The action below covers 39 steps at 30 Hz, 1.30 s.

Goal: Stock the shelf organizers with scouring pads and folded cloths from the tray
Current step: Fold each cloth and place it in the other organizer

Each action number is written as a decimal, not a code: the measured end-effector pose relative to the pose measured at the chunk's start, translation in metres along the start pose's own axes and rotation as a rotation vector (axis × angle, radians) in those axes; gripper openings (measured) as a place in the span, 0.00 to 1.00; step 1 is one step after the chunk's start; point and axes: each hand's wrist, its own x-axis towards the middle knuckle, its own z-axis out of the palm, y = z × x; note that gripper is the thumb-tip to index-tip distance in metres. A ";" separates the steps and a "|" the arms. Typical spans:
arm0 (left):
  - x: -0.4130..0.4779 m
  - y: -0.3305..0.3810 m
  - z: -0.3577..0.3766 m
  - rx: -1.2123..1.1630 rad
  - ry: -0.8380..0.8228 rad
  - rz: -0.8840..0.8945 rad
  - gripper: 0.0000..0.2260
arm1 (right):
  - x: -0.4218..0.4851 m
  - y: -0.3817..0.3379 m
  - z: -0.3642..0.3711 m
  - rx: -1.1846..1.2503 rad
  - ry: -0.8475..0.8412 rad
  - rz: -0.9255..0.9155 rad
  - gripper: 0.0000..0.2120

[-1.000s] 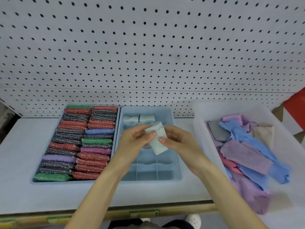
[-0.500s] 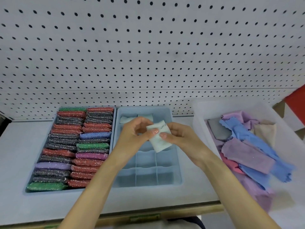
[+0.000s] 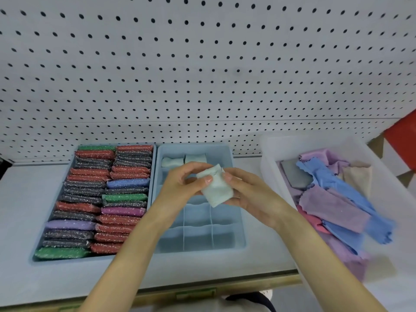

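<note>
Both hands hold one folded pale mint cloth [image 3: 217, 188] above the blue divided organizer [image 3: 238, 221]. My left hand [image 3: 182, 183] pinches its top left edge. My right hand [image 3: 249, 194] grips its right side from beneath. Two folded pale cloths [image 3: 183, 159] sit in the organizer's back compartments; the front compartments hold nothing. To the left, a second blue organizer [image 3: 54, 203] is packed with several glittery scouring pads [image 3: 101, 199] in red, grey, green, purple and blue. A clear tray [image 3: 270, 154] at the right holds loose cloths [image 3: 333, 199] in purple, blue, pink, grey and beige.
A white pegboard wall [image 3: 202, 75] rises right behind the organizers. The grey shelf [image 3: 20, 210] has a wooden front edge with label strips [image 3: 195, 293]. A red object [image 3: 403, 140] shows at the far right, behind the tray.
Both hands and the mint cloth stay over the divided organizer, with only small finger shifts on the cloth. The camera tilted slightly, so the scene sits lower in view.
</note>
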 end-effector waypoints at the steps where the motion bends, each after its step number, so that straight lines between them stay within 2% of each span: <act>1: -0.001 0.000 0.001 -0.012 -0.001 0.005 0.09 | -0.001 0.000 0.000 0.032 -0.013 0.023 0.13; 3: -0.003 -0.001 0.001 -0.023 0.010 0.005 0.09 | -0.003 0.002 -0.003 0.046 0.020 0.013 0.13; 6: -0.006 -0.002 0.002 0.033 0.000 -0.026 0.10 | -0.006 0.002 -0.009 0.084 0.136 -0.056 0.23; 9: -0.014 0.001 0.005 0.121 -0.119 -0.095 0.11 | -0.014 -0.008 -0.012 0.120 0.134 -0.147 0.17; 13: -0.025 0.012 0.012 0.298 -0.168 -0.018 0.12 | -0.030 -0.031 -0.012 0.033 0.067 -0.242 0.10; 19: -0.043 0.057 0.035 0.207 -0.209 0.063 0.20 | -0.053 -0.066 -0.006 -0.211 0.022 -0.387 0.06; 21: -0.049 0.065 0.045 0.146 -0.211 0.083 0.15 | -0.058 -0.072 -0.002 -0.244 0.024 -0.401 0.07; 23: -0.051 0.065 0.052 0.060 -0.148 0.072 0.09 | -0.060 -0.074 0.002 -0.217 0.116 -0.416 0.08; 26: -0.053 0.057 0.058 -0.036 0.050 0.053 0.09 | -0.065 -0.065 0.008 -0.403 0.559 -0.518 0.09; 27: -0.054 0.054 0.060 -0.053 0.106 0.053 0.09 | -0.068 -0.058 0.011 -0.496 0.655 -0.569 0.09; 29: -0.060 0.049 0.062 -0.083 0.160 0.068 0.10 | -0.077 -0.039 0.022 -0.571 0.586 -0.626 0.07; 32: -0.069 0.043 0.062 -0.095 0.159 0.073 0.12 | -0.081 -0.015 0.042 -0.593 0.408 -0.518 0.13; 35: -0.078 0.039 0.058 -0.126 0.155 0.075 0.13 | -0.078 -0.003 0.049 -0.627 0.466 -0.551 0.16; 39: -0.091 0.039 0.052 -0.157 0.160 0.071 0.13 | -0.078 0.003 0.058 -0.662 0.475 -0.630 0.15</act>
